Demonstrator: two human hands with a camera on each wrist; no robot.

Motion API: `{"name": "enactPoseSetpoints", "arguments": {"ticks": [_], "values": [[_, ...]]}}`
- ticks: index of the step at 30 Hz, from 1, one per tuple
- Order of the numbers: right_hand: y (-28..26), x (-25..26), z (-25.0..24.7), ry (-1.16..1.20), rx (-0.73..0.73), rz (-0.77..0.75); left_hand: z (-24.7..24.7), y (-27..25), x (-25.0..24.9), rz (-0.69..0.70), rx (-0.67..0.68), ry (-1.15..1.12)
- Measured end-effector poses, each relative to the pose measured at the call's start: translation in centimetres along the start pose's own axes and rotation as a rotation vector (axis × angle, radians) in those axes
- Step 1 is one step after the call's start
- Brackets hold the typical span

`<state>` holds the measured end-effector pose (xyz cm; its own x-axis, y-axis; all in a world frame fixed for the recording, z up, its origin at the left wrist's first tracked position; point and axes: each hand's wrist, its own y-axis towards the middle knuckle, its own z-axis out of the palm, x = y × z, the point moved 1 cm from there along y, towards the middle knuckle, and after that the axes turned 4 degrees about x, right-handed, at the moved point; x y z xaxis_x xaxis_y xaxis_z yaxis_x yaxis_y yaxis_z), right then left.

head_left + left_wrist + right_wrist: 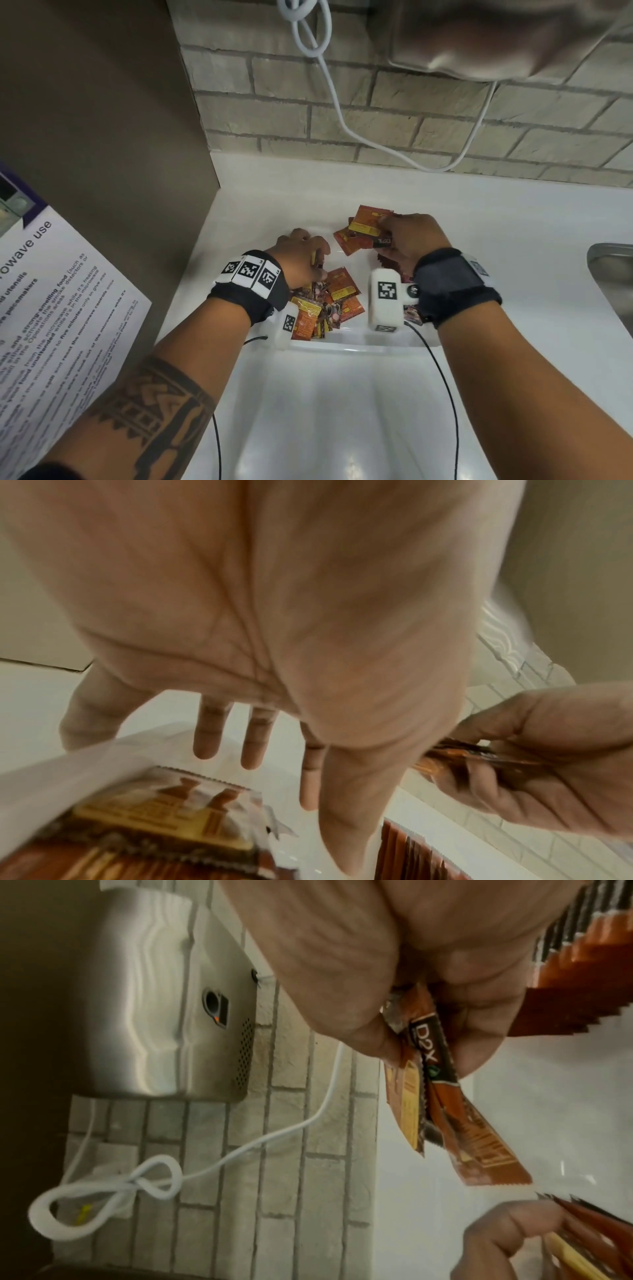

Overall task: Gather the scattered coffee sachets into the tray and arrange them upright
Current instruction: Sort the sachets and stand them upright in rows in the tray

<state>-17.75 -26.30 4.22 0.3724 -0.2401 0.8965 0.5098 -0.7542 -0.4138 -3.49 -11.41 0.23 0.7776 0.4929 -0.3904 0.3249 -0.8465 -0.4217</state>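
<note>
The right hand's fingers [479, 1031] pinch several sachets [424, 1085]; the left hand's [301, 260] pinch one. Slick packets could slip, toppling the tray's [342, 342] six-o'clock heap.

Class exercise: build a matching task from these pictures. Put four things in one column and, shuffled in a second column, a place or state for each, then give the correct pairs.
Things
1. right hand
2. white cable
3. loose sachets
4. metal sink

Places or states
A. hangs down the brick wall
B. at the counter's far right edge
C. lying flat in the white tray
D. grips a bundle of sachets

Pairs: 1-D, 2-A, 3-C, 4-B
</note>
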Motion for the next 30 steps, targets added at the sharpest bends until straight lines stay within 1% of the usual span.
{"name": "enactPoseSetpoints", "arguments": {"ticks": [2,4,6,7,8,9,10,11,13,14,15,17,21,24,26,29,30], "values": [[-0.9,0.2,-1.1,0.053,0.017,0.026,-0.4,-0.2,-0.2,-0.004,-0.024,-0.02],[-1.9,0.4,-2.1,0.129,0.046,0.052,-1.3,-0.7,-0.7,-0.004,-0.091,-0.077],[-3.2,0.5,-2.7,0.196,0.116,0.061,-2.4,-1.2,-1.5,0.03,-0.216,-0.243],[-3.7,0.4,-2.8,0.221,0.156,0.062,-2.9,-1.4,-2.2,0.046,-0.27,-0.368],[-4.1,0.2,-2.9,0.248,0.192,0.058,-3.1,-1.7,-3.0,0.054,-0.292,-0.536],[-4.4,0.1,-3.0,0.271,0.23,0.049,-3.2,-1.9,-3.9,0.054,-0.266,-0.747],[-4.6,0.0,-3.1,0.286,0.268,0.033,-2.9,-2.2,-4.8,0.045,-0.19,-0.968],[-4.7,-0.1,-3.1,0.293,0.294,0.014,-2.5,-2.5,-5.7,0.037,-0.073,-1.154],[-4.7,-0.2,-3.2,0.277,0.332,-0.032,-1.6,-3.0,-7.2,0.043,0.208,-1.391],[-4.9,-0.2,-3.2,0.254,0.334,-0.06,-1.1,-3.3,-7.7,0.059,0.32,-1.473],[-4.9,-0.3,-3.4,0.216,0.326,-0.086,-0.7,-3.5,-8.2,0.083,0.386,-1.54],[-4.8,-0.8,-3.8,0.102,0.305,-0.122,-0.2,-3.6,-9.3,0.114,0.398,-1.621],[-4.8,-1.9,-4.4,-0.184,0.356,-0.207,0.7,-3.7,-11.2,0.107,0.262,-1.696],[-5.3,-1.9,-4.8,-0.217,0.437,-0.224,1.9,-4.0,-12.2,0.136,0.177,-1.725],[-5.2,-2.0,-5.3,-0.298,0.468,-0.268,2.4,-4.2,-12.6,0.157,0.121,-1.734],[-3.5,-3.3,-5.6,-0.418,0.519,-0.277,2.2,-4.6,-12.8,0.167,0.021,-1.696],[-3.8,-2.9,-5.6,-0.438,0.518,-0.273,2.0,-4.7,-12.7,0.169,-0.02,-1.667]]}}
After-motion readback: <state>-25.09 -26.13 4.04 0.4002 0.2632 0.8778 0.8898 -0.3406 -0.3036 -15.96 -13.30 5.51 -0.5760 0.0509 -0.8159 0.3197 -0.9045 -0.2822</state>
